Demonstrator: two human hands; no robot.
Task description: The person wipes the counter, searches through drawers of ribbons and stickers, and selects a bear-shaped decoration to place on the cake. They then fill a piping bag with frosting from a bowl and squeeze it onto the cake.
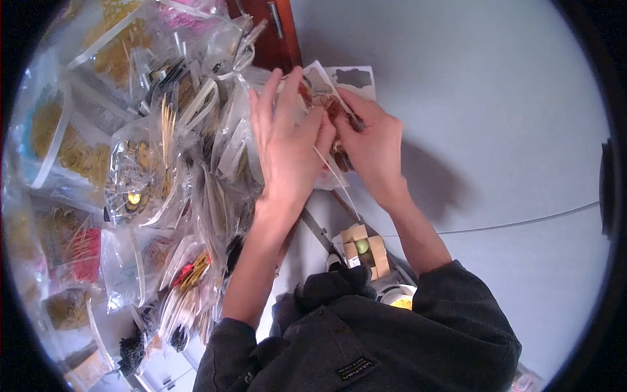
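Note:
My left hand (287, 140) is over a clear plastic bag (336, 173) with white edge strips. Its thumb and forefinger are pinched together at the bag's near strip, while the other fingers stretch forward. Opposite it, my right hand (372, 134) has thumb and fingers closed where the bag's far strip ends, with a small dark spot between them. Reddish-brown pieces (326, 101) show between the two hands; their kind is too small to tell. A white card (364, 72) with a grey patch lies just beyond my right hand.
Many clear bags (130, 163) of small parts are heaped along the left, several with white strips. A red-brown wooden piece (271, 36) stands at the top. Grey surface (496, 117) spreads to the right. Below are a cardboard box (375, 255) and a round container (400, 300).

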